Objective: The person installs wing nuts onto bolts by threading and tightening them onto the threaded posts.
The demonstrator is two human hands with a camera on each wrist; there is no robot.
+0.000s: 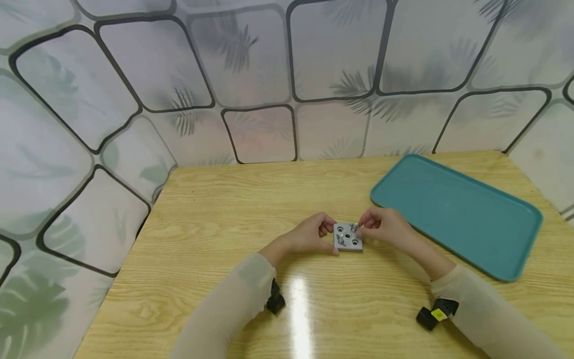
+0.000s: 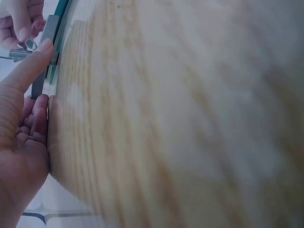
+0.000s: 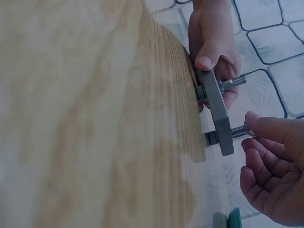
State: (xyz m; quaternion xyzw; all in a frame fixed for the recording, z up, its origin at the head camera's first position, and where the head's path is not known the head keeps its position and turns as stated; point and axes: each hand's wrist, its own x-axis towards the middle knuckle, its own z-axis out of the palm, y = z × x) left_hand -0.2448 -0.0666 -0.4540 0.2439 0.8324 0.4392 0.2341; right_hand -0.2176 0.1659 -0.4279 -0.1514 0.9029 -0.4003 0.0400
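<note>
A square grey metal plate (image 1: 347, 246) with several round holes is held just over the table, a bolt through each of two opposite corners. My left hand (image 1: 310, 234) grips its left edge between thumb and fingers. One wing nut (image 1: 341, 240) sits on the bolt nearer that hand. At the far right corner, my right hand (image 1: 386, 227) pinches the wing nut at the threaded end of the other bolt (image 3: 238, 132), thumb against forefinger. Bolt heads (image 3: 212, 138) stick out from the plate's underside in the right wrist view. The pinched nut is partly hidden by fingertips.
A teal tray (image 1: 453, 214) lies at the right on the wooden table (image 1: 242, 199), close beyond my right forearm. Behind the table stands a patterned wall covering (image 1: 255, 134). Black wrist cameras (image 1: 275, 299) are strapped to both sleeves.
</note>
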